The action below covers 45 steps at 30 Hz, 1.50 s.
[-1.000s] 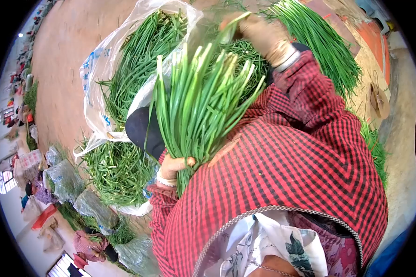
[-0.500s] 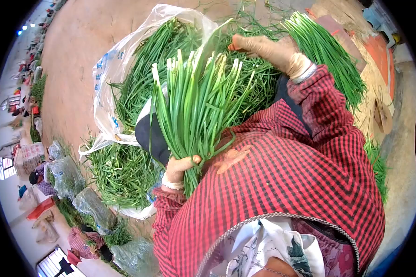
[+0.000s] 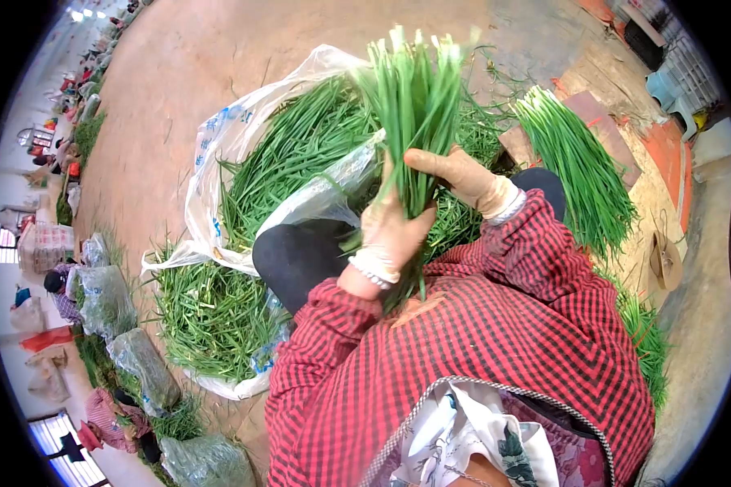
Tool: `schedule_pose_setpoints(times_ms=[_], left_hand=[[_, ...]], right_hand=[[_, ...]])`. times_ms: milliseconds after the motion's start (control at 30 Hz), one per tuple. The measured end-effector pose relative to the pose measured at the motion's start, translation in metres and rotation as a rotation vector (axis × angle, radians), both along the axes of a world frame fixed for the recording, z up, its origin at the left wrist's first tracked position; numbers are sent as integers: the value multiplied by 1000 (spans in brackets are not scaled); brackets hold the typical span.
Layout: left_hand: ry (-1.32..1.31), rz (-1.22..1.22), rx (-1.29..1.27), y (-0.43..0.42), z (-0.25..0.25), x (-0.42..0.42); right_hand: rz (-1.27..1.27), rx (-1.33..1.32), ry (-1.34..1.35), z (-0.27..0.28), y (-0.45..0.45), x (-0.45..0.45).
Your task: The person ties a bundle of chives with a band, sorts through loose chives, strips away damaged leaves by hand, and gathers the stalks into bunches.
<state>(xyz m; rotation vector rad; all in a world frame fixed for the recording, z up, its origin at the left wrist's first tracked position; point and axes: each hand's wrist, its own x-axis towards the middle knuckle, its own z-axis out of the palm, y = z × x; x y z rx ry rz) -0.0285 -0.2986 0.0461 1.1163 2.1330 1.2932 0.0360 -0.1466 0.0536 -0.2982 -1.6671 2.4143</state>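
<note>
A bunch of garlic chives [image 3: 418,105] stands upright in front of me, pale cut ends at the top and slightly blurred. My left hand [image 3: 394,231], in a thin glove, is closed round its lower, leafy part. Higher up, my gloved right hand [image 3: 467,177] grips the bunch from the right, its thumb across the stems and its other fingers mostly hidden behind. Loose chives [image 3: 309,154] fill an open clear plastic bag [image 3: 207,154] beyond my left knee. On the right lies a neat pile of chives [image 3: 577,166], pale ends facing away.
A heap of short green trimmings [image 3: 207,312] lies in white plastic at my left. The pile on the right rests on boards [image 3: 617,154] beside an orange sheet [image 3: 672,166]. Farther left, other people [image 3: 110,418] sit among filled plastic bags [image 3: 142,365].
My left hand has raised the bunch up and to the right, away from my lap. My right hand has come down from the far side and closed on the stems.
</note>
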Motion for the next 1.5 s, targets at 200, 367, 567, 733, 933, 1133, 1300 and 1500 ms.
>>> schedule_pose_setpoints(times_ms=[200, 367, 567, 733, 933, 1133, 1300, 1500], left_hand=[[-337, -397, 96, 2, 27, -9], [-854, -294, 101, -34, -29, -76], [-1033, -404, 470, -12, -36, -41], [-1188, -208, 677, -12, -18, -42], [-1285, -298, 749, -17, -22, -59], [-1307, -317, 861, -7, -18, -50], [-1315, -290, 802, -10, -23, -47], [-1260, -275, 657, -13, -25, -51]], right_hand=[[-229, -51, -81, 23, 36, 23], [-121, 141, -135, 58, 69, 65], [107, 307, -168, 47, 31, 56], [259, 1103, -500, 38, -20, 52], [306, 1300, -246, 43, -36, 54], [-32, 1215, -58, 50, -5, 14], [-184, 1383, 161, 65, -6, -52], [202, 1248, 213, 78, -25, -108]])
